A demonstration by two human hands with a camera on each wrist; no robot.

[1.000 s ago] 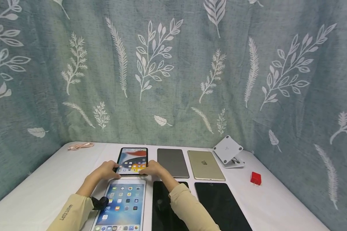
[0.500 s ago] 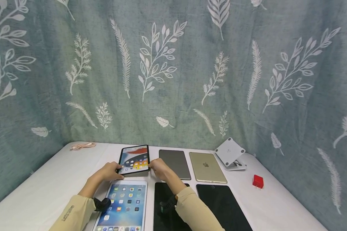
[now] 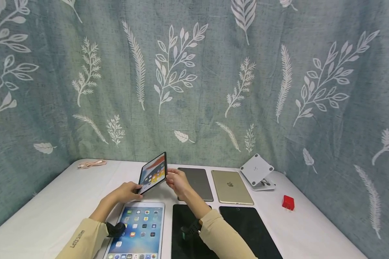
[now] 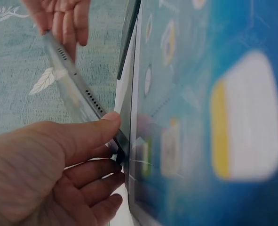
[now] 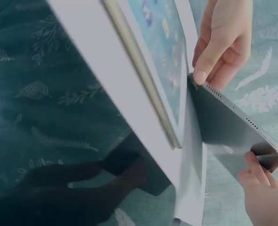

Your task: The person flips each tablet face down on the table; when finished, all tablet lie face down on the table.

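A small black-framed tablet point(image 3: 153, 173) with a lit home screen is held tilted above the table, its right side higher than its left. My left hand point(image 3: 127, 192) pinches its near left corner, the thumb lying along the speaker-hole edge in the left wrist view. At the opposite end of that edge, my right hand point(image 3: 179, 183) grips the corner. The right wrist view shows fingers of the right hand point(image 5: 263, 193) against the tablet's dark back point(image 5: 223, 122). Just below the left hand lies a white-framed tablet point(image 3: 139, 230) with its screen lit.
Two dark-screened tablets point(image 3: 189, 230) lie under and beside the right forearm. Behind them are a grey tablet point(image 3: 199, 185) and a gold tablet point(image 3: 231, 187), backs up. A silver folding stand point(image 3: 256, 172), red charger plug point(image 3: 288, 202) and coiled cable point(image 3: 92, 164) sit farther out.
The small tablet has come up off the table and tipped, its right side rising most. My right hand has moved upward with it; my left hand stays at the near left corner.
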